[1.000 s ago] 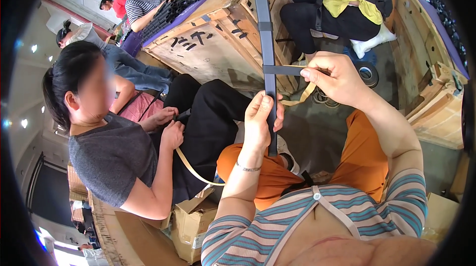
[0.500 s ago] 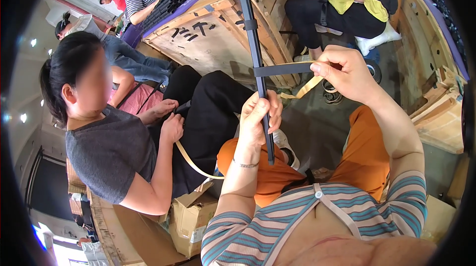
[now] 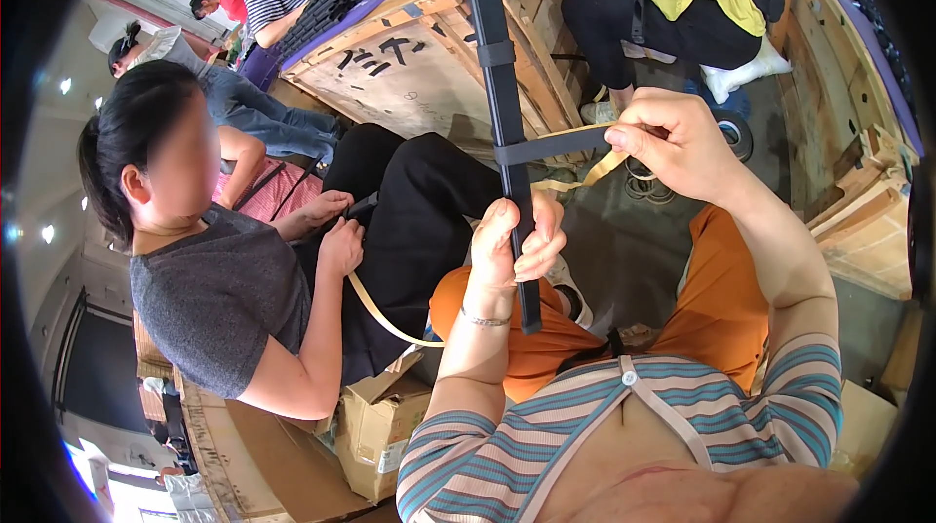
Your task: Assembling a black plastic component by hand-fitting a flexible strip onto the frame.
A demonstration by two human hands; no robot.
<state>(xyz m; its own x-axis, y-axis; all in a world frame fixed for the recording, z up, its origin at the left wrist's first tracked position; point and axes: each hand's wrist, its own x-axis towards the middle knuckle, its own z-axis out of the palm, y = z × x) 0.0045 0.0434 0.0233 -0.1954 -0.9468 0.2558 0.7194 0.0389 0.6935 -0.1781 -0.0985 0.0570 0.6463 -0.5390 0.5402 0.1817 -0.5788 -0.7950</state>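
Left hand (image 3: 497, 252): grip closed around the near part of a long black bar (image 3: 499, 99), held in front of the wearer's body, far end leaning left. Right hand (image 3: 673, 138): grip pinched on the free end of a dark strip (image 3: 556, 145), stretched straight rightward from the bar (a similar band circles it farther along). Pale yellow ribbon (image 3: 590, 175) droops between the hands. To the left, a seated co-worker (image 3: 224, 299); far side, a wooden crate (image 3: 409, 84).
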